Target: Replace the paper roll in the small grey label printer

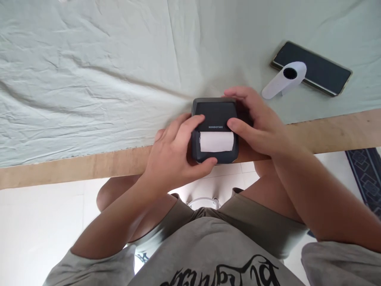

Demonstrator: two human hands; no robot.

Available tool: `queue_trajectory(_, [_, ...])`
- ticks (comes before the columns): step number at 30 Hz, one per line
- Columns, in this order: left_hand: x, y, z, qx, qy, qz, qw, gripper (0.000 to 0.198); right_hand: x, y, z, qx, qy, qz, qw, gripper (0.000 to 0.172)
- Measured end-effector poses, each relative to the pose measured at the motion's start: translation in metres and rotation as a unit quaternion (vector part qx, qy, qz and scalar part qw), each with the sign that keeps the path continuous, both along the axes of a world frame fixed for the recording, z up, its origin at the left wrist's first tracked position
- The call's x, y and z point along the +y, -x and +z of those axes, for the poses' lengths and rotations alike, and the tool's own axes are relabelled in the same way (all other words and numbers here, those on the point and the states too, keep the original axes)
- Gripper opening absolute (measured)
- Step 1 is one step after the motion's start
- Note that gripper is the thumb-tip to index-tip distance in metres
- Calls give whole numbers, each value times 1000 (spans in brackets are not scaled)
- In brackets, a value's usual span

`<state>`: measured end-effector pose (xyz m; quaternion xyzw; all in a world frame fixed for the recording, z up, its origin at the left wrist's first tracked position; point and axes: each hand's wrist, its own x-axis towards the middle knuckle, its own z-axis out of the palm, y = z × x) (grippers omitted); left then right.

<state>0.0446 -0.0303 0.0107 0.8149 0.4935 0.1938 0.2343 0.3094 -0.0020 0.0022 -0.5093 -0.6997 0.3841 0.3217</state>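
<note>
A black label printer [214,115] with NIIMBOT lettering is at the front edge of the table, between my two hands. A strip of white label paper [216,142] lies across its lower front. My left hand [175,153] grips the printer's left side, with its thumb at the near edge and a fingertip on the top. From the right, my right hand [257,123] holds the printer, thumb on the top face and fingers around the far right corner. The printer's underside and some fingertips are hidden.
To the right, a smartphone [324,71] lies on the pale green cloth [119,47]. A white handheld device with a dark round end [275,84] rests against it. The wooden table edge [119,162] runs in front of my legs. A dark patterned mat [367,178] is on the floor at right.
</note>
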Motion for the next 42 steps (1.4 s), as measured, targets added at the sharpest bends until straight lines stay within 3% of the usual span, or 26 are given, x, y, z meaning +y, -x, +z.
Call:
queue_trajectory(3, [-1, 4, 2, 19, 26, -7, 999, 119, -7, -1, -12, 19, -37, -36, 998, 51])
queue_trajectory(7, [-5, 9, -2, 73, -15, -16, 997, 120, -6, -5, -23, -7, -90, -32, 995, 63])
queue_trajectory(11, [-7, 11, -11, 100, -80, -36, 991, 129, -4, -8, -20, -67, -131, 2, 989, 67])
queue_trajectory(14, [-5, 12, -13, 91, -98, -37, 990, 127, -4, -10, -18, -82, -127, 0, 989, 69])
queue_trajectory(18, [-3, 12, -10, 52, -61, -24, 997, 120, -4, -13, -19, -86, -105, 1, 991, 78])
queue_trajectory(24, [-2, 8, -6, 50, -37, -4, 998, 122, 0, -15, -24, -34, -84, 11, 996, 81])
queue_trajectory(29, [-3, 5, -1, 61, -15, 6, 998, 119, 1, -17, -25, 21, -62, 6, 998, 61])
queue_trajectory(33, [-3, 7, 4, 46, 43, 7, 998, 113, -1, -16, -16, 24, -66, 0, 998, 64])
queue_trajectory(36, [-4, 8, 5, 42, 40, 10, 998, 98, -3, -12, -1, -21, -109, -57, 992, 64])
queue_trajectory(42, [-5, 9, 1, 49, -2, -11, 999, 95, 4, 17, 37, -54, -184, -195, 962, 32])
